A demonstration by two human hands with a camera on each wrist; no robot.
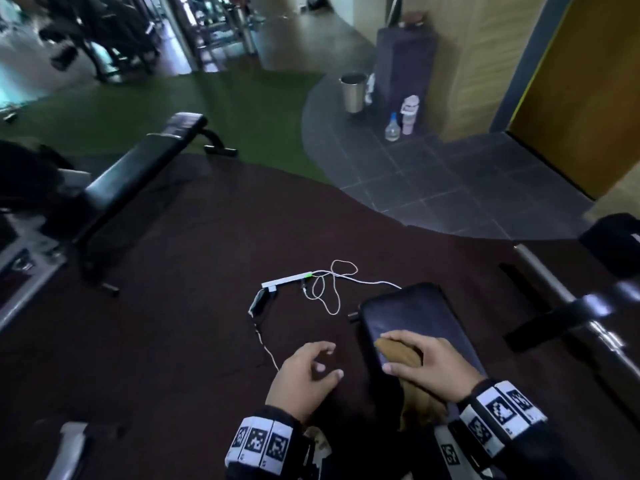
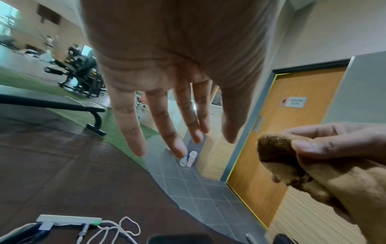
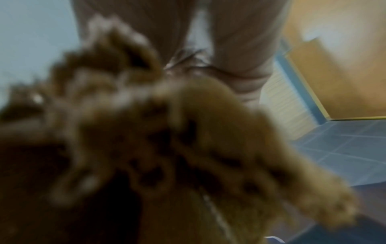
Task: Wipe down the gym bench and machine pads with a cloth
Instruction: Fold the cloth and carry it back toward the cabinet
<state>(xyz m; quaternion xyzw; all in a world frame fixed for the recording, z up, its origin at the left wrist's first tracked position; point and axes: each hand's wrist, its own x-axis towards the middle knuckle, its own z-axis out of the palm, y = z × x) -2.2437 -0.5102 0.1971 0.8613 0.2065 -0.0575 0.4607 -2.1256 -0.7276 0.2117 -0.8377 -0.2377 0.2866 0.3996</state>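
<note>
A brown cloth (image 1: 398, 355) lies on a black machine pad (image 1: 412, 313) at the lower right of the head view. My right hand (image 1: 426, 362) grips the cloth (image 2: 277, 153) and holds it against the pad, thumb and fingers curled round it. In the right wrist view the cloth (image 3: 167, 148) fills the picture, blurred. My left hand (image 1: 308, 368) hovers left of the pad over the dark floor, fingers relaxed and holding nothing; the left wrist view shows its fingers (image 2: 163, 125) spread straight. A black gym bench (image 1: 135, 171) stands at the left.
A white power strip (image 1: 287, 280) with tangled white cables (image 1: 332, 285) lies on the floor just beyond my hands. A steel machine bar (image 1: 568, 299) runs at the right. A metal bin (image 1: 353, 91) and bottles (image 1: 393, 128) stand by the far wall near an orange door (image 2: 292, 132).
</note>
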